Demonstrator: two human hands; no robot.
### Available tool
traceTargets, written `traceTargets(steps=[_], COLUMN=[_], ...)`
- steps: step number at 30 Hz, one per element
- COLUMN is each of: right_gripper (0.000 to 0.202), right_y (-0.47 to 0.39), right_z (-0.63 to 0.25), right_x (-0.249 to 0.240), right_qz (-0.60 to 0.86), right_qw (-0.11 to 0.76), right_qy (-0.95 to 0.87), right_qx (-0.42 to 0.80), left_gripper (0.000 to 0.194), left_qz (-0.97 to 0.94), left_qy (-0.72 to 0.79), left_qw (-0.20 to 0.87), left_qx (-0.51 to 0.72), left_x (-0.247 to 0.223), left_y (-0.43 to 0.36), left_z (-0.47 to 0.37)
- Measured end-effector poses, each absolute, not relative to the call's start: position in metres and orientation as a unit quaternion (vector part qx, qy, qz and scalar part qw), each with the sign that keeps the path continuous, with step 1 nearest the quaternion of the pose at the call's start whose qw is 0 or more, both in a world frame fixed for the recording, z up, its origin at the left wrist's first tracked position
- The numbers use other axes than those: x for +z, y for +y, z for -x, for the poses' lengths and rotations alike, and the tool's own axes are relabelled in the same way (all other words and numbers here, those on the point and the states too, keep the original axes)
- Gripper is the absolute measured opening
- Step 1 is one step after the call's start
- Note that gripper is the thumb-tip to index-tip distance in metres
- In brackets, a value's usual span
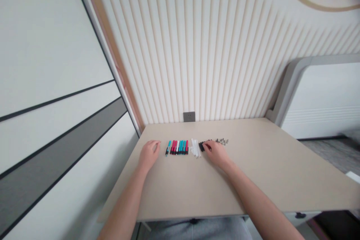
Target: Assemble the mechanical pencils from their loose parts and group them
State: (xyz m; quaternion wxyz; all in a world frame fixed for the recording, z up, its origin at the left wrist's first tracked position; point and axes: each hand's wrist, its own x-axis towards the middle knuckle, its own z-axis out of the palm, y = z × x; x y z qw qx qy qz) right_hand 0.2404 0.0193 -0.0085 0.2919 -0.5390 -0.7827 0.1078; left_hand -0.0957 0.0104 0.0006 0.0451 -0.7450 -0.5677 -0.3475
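My left hand [149, 153] rests on the table left of the pens, loosely curled, with thumb and fingers apart and nothing between them. Closest to it lies one blue pen [168, 148], set off from a row of red, white and blue pen barrels [179, 147] with black ends. Small clear pieces [191, 150] and thin white refills [196, 148] lie to the right of that row. My right hand [216, 152] reaches over the short black pen parts [201, 146], thumb and fingertips pinched on one of them. It hides some of these parts.
Small metallic pieces [222, 141] lie in a loose group beyond my right hand. The beige table [182, 191] meets a ribbed wall with a dark socket [189, 116]. A white cabinet [112, 165] stands close on the left, and a bed headboard [320, 97] is on the right.
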Motion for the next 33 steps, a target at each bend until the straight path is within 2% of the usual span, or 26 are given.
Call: traceTargets(steps=[9, 24, 33], right_gripper=[0.026, 0.026, 0.027], right_y=[0.022, 0.017, 0.015], right_z=[-0.239, -0.238, -0.236], right_x=[-0.016, -0.012, -0.010], right_qz=[0.537, 0.525, 0.523], right_qw=[0.307, 0.303, 0.284], right_qy=[-0.777, -0.785, -0.792], right_qx=[0.118, 0.130, 0.134], left_gripper=[0.023, 0.021, 0.012], left_qz=[0.812, 0.773, 0.774], left_qy=[-0.534, -0.608, -0.594], left_qw=[0.011, 0.019, 0.018], left_qx=[-0.236, -0.182, -0.218], left_x=[-0.005, 0.007, 0.000], left_y=[0.011, 0.003, 0.005], left_z=[0.069, 0.077, 0.082])
